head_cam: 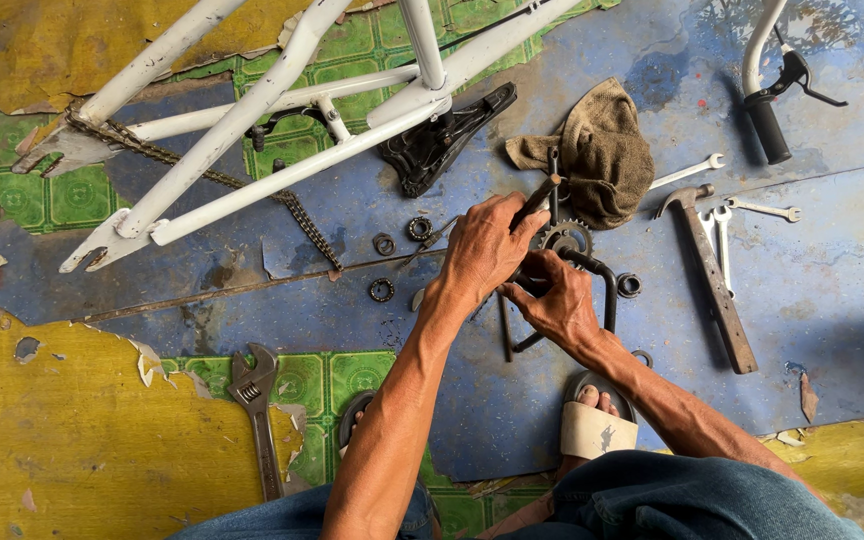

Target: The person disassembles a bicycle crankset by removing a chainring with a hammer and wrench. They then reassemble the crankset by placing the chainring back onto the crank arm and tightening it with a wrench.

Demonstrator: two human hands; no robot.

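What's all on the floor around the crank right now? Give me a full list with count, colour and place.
bicycle frame: 1, white, upper left
chain: 1, rusty, under the frame
saddle: 1, black, top centre
rag: 1, brown, right of the saddle
bearing rings: at least 4, dark, around the hands
crank with sprocket: 1, dark, centre, in the hands
hammer: 1, rusty, right
spanners: 3, silver, near the hammer
handlebar: 1, white with black grip, top right
adjustable wrench: 1, grey, lower left
sandal: 1, pale, bottom centre
left hand: grips a dark tool
right hand: holds the crank
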